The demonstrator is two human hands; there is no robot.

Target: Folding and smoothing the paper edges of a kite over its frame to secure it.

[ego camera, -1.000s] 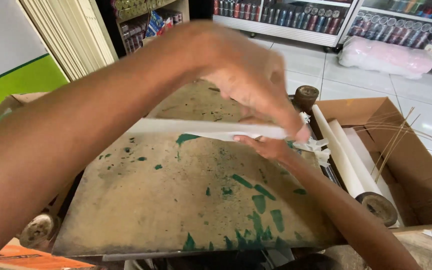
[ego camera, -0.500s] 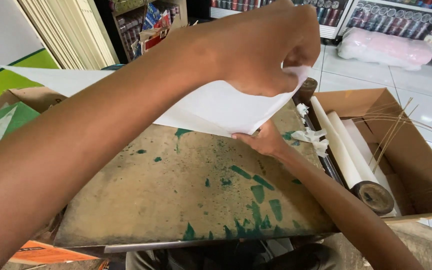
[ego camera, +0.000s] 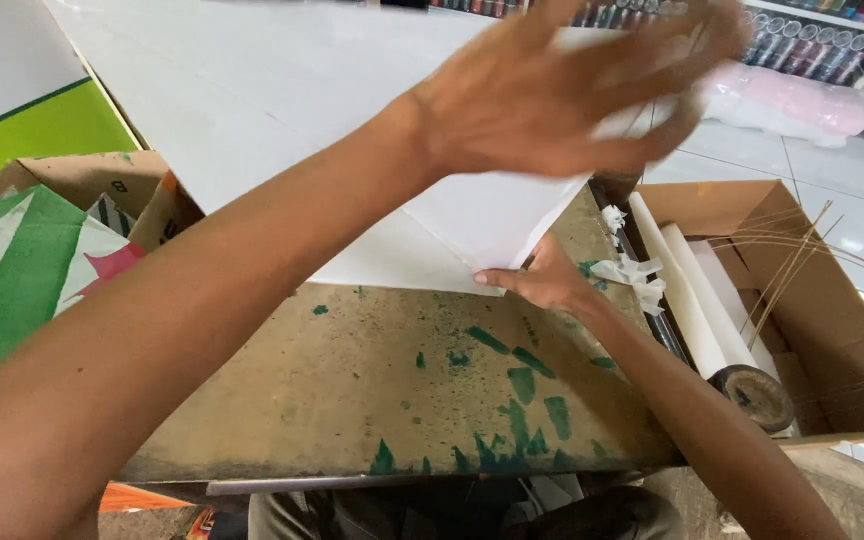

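A large white paper sheet (ego camera: 282, 110) is lifted off the brown work board (ego camera: 382, 400), which is stained with green paint. My left hand (ego camera: 572, 90) reaches across from the lower left. It is blurred, its fingers spread along the sheet's raised right edge, which it holds up. My right hand (ego camera: 542, 282) sits low on the board and pinches the sheet's lower corner against it. The sheet hides the far part of the board.
An open cardboard box (ego camera: 832, 330) on the right holds white paper rolls (ego camera: 697, 310) and thin sticks (ego camera: 792, 260). Scraps of white tape (ego camera: 637, 272) lie by the board's edge. Green, white and pink paper pieces (ego camera: 22, 270) lie left. A pink wrapped bundle (ego camera: 802, 100) lies on the floor behind.
My left hand has swung the sheet's edge up and to the right, raising the paper from flat on the board to high above it. My right hand stayed at the corner.
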